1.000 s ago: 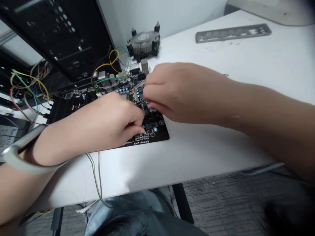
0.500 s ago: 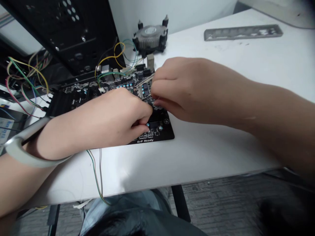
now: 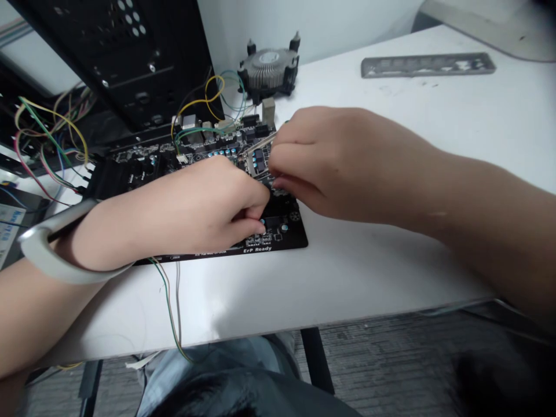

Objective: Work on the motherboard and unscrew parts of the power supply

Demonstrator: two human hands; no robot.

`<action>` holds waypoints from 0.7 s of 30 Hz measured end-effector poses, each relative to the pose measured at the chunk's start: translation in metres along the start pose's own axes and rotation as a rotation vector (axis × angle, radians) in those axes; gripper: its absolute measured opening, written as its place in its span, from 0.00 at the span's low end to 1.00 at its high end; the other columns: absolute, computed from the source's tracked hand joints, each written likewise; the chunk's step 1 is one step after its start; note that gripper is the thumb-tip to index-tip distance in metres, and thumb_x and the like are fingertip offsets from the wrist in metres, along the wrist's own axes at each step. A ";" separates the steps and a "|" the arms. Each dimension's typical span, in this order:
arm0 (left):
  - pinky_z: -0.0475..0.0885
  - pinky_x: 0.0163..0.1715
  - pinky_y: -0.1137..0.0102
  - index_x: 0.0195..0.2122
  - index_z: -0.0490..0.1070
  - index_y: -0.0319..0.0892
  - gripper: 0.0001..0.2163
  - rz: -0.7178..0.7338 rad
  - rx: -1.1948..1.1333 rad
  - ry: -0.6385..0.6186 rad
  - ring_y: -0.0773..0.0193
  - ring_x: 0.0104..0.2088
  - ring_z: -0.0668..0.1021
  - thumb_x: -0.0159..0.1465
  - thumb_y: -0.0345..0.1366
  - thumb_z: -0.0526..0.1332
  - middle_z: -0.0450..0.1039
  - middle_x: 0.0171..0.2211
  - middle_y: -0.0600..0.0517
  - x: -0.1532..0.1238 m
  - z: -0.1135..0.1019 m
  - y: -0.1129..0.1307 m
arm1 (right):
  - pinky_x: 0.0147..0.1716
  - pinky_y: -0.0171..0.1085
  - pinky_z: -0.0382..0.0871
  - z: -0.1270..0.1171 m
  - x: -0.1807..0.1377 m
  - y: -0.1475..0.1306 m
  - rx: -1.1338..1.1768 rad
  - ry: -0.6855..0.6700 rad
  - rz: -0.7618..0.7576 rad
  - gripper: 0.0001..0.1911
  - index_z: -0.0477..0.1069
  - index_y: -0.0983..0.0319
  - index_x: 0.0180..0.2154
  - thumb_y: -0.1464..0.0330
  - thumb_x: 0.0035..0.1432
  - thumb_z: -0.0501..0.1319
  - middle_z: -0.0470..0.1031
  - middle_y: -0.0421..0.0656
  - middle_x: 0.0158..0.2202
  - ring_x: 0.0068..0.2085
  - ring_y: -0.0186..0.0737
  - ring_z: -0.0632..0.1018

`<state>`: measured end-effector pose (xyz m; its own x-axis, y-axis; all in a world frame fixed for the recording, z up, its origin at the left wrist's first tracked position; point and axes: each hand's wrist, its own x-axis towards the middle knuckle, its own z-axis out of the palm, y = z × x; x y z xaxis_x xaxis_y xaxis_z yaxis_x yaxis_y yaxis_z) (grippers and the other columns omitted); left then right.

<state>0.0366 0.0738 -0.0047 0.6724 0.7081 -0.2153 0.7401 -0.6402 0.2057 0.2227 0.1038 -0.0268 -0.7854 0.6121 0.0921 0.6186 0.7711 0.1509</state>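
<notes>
Motherboard: a black board lying flat on the white tabletop, its near right corner printed "ErP Ready"; both hands work over its right end.
Socket lever: a thin metal rod slanting up beside the metal socket frame, at 12 o'clock from where the two hands meet.
Right hand: knuckles up, fingers curled and pressed together on something small at the socket; what sits between the fingertips is hidden.
Left hand: resting on the board, fingers curled in, the tips pressing down near the blue capacitors at the board's near edge; I cannot tell whether it pinches anything.
Bracelet: a pale band on the left wrist.
Wires: yellow, green and black loops at 11 o'clock from the hands, running to the board's far edge.
Cooler: a round finned heatsink at 12 o'clock, apart from the board.
Computer case: black, open, at 10 o'clock.
Metal plate: a long grey shield at 2 o'clock, well apart.
</notes>
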 end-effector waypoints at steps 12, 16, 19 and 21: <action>0.58 0.22 0.70 0.22 0.69 0.44 0.12 -0.013 -0.028 0.038 0.70 0.19 0.66 0.62 0.31 0.52 0.68 0.19 0.56 -0.003 0.004 0.003 | 0.33 0.37 0.55 0.008 -0.005 0.008 0.068 0.162 -0.073 0.12 0.70 0.65 0.35 0.71 0.65 0.49 0.71 0.46 0.37 0.38 0.39 0.69; 0.59 0.22 0.71 0.22 0.67 0.44 0.12 -0.050 -0.005 0.066 0.70 0.20 0.67 0.62 0.30 0.51 0.69 0.21 0.55 -0.008 0.005 0.007 | 0.35 0.37 0.57 0.012 -0.004 0.009 0.091 0.226 -0.093 0.13 0.71 0.65 0.37 0.69 0.66 0.48 0.72 0.46 0.37 0.39 0.38 0.69; 0.63 0.26 0.71 0.27 0.70 0.44 0.10 -0.069 0.071 0.172 0.68 0.24 0.70 0.62 0.30 0.51 0.73 0.25 0.54 -0.017 0.010 0.010 | 0.36 0.37 0.58 0.014 -0.003 0.010 0.103 0.237 -0.099 0.14 0.70 0.65 0.37 0.68 0.66 0.48 0.70 0.45 0.36 0.39 0.38 0.68; 0.65 0.28 0.69 0.30 0.71 0.43 0.11 -0.100 0.138 0.257 0.65 0.27 0.73 0.63 0.31 0.50 0.73 0.27 0.52 -0.024 0.016 0.014 | 0.37 0.37 0.58 0.014 -0.003 0.010 0.107 0.232 -0.104 0.14 0.70 0.65 0.36 0.68 0.66 0.48 0.69 0.45 0.35 0.39 0.38 0.68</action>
<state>0.0312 0.0431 -0.0121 0.5851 0.8106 0.0237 0.8086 -0.5854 0.0599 0.2312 0.1124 -0.0393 -0.8211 0.4818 0.3060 0.5235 0.8494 0.0672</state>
